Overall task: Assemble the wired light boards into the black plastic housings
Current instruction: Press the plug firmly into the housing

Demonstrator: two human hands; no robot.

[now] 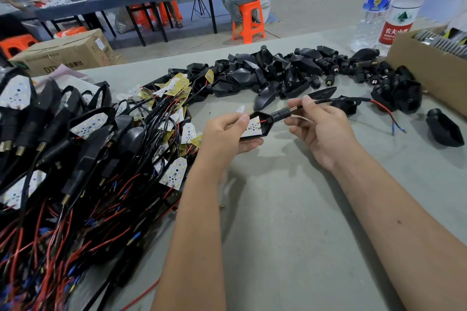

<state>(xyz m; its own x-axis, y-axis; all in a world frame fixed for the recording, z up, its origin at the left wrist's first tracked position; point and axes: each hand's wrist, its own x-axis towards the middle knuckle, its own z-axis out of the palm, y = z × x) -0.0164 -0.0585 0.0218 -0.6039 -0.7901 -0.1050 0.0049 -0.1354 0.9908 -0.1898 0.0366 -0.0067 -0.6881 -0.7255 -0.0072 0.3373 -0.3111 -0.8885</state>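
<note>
Black plastic housing (260, 124) sits mid-table, light board (252, 127) already inside, long axis running from 8 to 2 o'clock. Left hand (227, 134) cradles the body, thumb pressing the board. Right hand (318, 124), at 3 o'clock, pinches the cable (336, 101) beyond the brass stem. Pull-through likely follows that axis.

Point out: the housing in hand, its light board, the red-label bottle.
housing (265, 126): head view, black rim beside the stem.
light board (252, 127): head view, white LED face.
red-label bottle (396, 30): head view, red label.
</note>
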